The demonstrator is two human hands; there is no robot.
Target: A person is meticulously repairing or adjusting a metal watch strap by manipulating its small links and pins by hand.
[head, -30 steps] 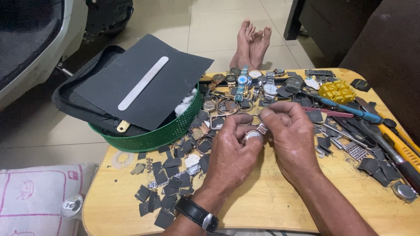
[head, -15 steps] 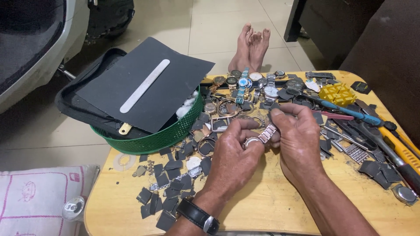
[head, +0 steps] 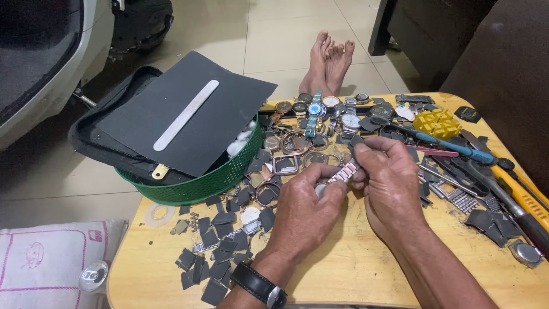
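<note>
My left hand [head: 303, 209] is curled around a small silver wristwatch, whose round case peeks out between thumb and fingers. A black watch sits on that wrist. My right hand [head: 389, 177] pinches the metal link bracelet [head: 343, 171] of the same watch between thumb and fingertips. Both hands hover over the middle of a round wooden table [head: 354, 269], just in front of a heap of watch cases and bezels [head: 297, 151].
Dark flat watch parts [head: 220, 252] lie scattered left of my hands. A green basket [head: 200, 186] holds a black folder with a metal strip. Watches [head: 320, 106] line the far edge. A yellow block [head: 437, 123] and long tools [head: 503, 171] lie right. Bare feet [head: 329, 57] rest beyond.
My hands have shifted slightly right and away with the watch. The bracelet now shows more clearly between them, pulled out by my right fingers.
</note>
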